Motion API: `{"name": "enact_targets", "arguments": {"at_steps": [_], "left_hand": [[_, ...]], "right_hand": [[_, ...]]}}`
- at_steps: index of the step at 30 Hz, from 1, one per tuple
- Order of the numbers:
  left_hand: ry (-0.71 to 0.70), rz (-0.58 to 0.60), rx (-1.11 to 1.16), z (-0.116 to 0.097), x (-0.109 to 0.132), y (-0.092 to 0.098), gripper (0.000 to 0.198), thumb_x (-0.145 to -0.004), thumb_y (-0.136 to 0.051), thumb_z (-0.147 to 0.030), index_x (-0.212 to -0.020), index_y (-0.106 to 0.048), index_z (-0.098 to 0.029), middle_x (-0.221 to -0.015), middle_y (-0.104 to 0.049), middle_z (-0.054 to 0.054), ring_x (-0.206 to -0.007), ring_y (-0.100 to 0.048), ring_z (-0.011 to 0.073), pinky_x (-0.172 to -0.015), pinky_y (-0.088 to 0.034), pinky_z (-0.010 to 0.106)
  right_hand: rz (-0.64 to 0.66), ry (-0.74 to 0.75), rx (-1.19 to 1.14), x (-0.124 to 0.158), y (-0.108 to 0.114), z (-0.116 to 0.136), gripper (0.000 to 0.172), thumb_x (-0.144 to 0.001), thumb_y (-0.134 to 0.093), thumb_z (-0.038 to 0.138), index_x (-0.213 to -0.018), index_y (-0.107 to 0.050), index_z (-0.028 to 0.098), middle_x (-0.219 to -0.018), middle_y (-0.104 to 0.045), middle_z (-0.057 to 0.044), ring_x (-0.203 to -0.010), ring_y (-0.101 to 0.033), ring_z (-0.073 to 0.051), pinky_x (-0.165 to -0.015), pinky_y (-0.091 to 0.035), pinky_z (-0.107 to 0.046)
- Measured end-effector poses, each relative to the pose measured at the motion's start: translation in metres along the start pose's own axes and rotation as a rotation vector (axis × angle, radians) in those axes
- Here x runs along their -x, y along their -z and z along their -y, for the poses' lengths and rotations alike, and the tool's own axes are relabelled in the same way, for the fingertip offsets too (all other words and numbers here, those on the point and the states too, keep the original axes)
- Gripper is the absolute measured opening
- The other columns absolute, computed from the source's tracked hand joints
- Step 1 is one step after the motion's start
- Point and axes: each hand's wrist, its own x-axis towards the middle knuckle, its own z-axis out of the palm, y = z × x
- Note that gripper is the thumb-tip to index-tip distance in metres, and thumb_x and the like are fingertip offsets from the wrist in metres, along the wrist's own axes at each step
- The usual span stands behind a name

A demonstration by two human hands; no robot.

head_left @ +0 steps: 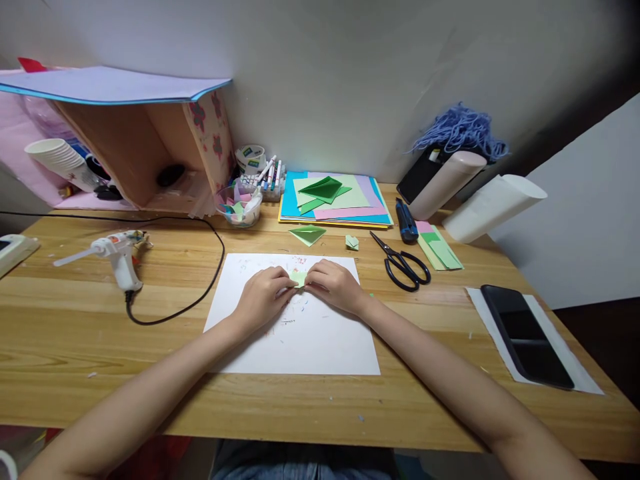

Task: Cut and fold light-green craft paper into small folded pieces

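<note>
Between my two hands is a small piece of light green paper (pixel 299 277), pinched by the fingertips at either side. My left hand (pixel 265 293) is closed on its left edge, and my right hand (pixel 334 285) grips its right edge. The fingers cover part of the paper, so its folds are hard to make out. Beneath both hands lies a white sheet (pixel 300 347) with scattered coloured marks. Just beyond it are a folded green paper piece (pixel 307 235) and a small folded pale green piece (pixel 352 243).
Black scissors (pixel 406 267), a utility knife (pixel 407 221) and paper strips (pixel 440 248) lie to the right, with a phone (pixel 525 333) nearer. On the left, a glue gun (pixel 120 260) trails its black cord. Stacked coloured paper (pixel 370 217) and a bowl of scraps (pixel 240 205) stand behind.
</note>
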Motion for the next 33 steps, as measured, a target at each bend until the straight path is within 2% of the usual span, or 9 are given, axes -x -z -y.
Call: {"name": "enact_targets", "arguments": {"at_steps": [4,10,17,26,30,33], "left_hand": [[0.006,0.014,-0.029,-0.001,0.000,0.000,0.020,-0.084,-0.048,-0.029,-0.080,-0.066,-0.019,-0.079,-0.059,0.004,-0.073,-0.051,0.0147,-0.065,-0.037,0.027],[0.150,-0.021,0.107,0.001,-0.004,-0.001,0.024,-0.084,-0.048,-0.033,-0.072,-0.062,-0.019,-0.077,-0.055,0.002,-0.077,-0.050,0.0151,-0.068,-0.038,0.028],[0.230,-0.070,0.034,-0.002,-0.004,-0.005,0.025,-0.082,-0.049,-0.035,-0.064,-0.054,-0.018,-0.076,-0.053,0.002,-0.078,-0.048,0.0167,-0.068,-0.037,0.030],[0.146,-0.027,-0.143,0.000,-0.007,-0.004,0.027,-0.083,-0.048,-0.035,-0.064,-0.053,-0.017,-0.077,-0.052,0.005,-0.076,-0.046,0.0189,-0.064,-0.035,0.031],[0.144,-0.016,-0.253,0.002,-0.007,-0.004,0.027,-0.083,-0.049,-0.036,-0.064,-0.053,-0.017,-0.075,-0.052,0.006,-0.076,-0.046,0.0207,-0.064,-0.034,0.032],[0.149,-0.004,-0.252,0.004,-0.006,-0.003,0.026,-0.081,-0.051,-0.037,-0.065,-0.052,-0.017,-0.076,-0.052,0.006,-0.075,-0.046,0.0202,-0.063,-0.034,0.031]], "right_hand": [[-0.025,-0.017,-0.016,0.000,-0.001,0.001,0.018,-0.087,-0.049,0.029,-0.078,-0.062,0.020,-0.078,-0.061,-0.005,-0.075,-0.051,-0.017,-0.068,-0.037,-0.030],[-0.036,-0.232,-0.174,-0.005,0.001,0.006,0.020,-0.083,-0.053,0.036,-0.074,-0.058,0.020,-0.078,-0.058,-0.002,-0.076,-0.050,-0.015,-0.073,-0.037,-0.029],[-0.008,-0.359,-0.045,-0.006,-0.003,0.014,0.020,-0.084,-0.053,0.035,-0.072,-0.055,0.019,-0.080,-0.055,-0.003,-0.081,-0.045,-0.018,-0.074,-0.036,-0.032],[-0.011,-0.374,0.126,-0.006,-0.008,0.019,0.017,-0.083,-0.054,0.031,-0.070,-0.052,0.019,-0.079,-0.055,-0.006,-0.080,-0.045,-0.021,-0.074,-0.035,-0.036],[-0.033,-0.354,0.170,-0.006,-0.011,0.018,0.019,-0.083,-0.054,0.031,-0.068,-0.052,0.019,-0.076,-0.054,-0.006,-0.077,-0.045,-0.022,-0.072,-0.035,-0.037],[-0.033,-0.338,0.164,-0.006,-0.010,0.016,0.020,-0.082,-0.055,0.033,-0.068,-0.051,0.019,-0.075,-0.054,-0.006,-0.076,-0.045,-0.021,-0.071,-0.036,-0.036]]}}
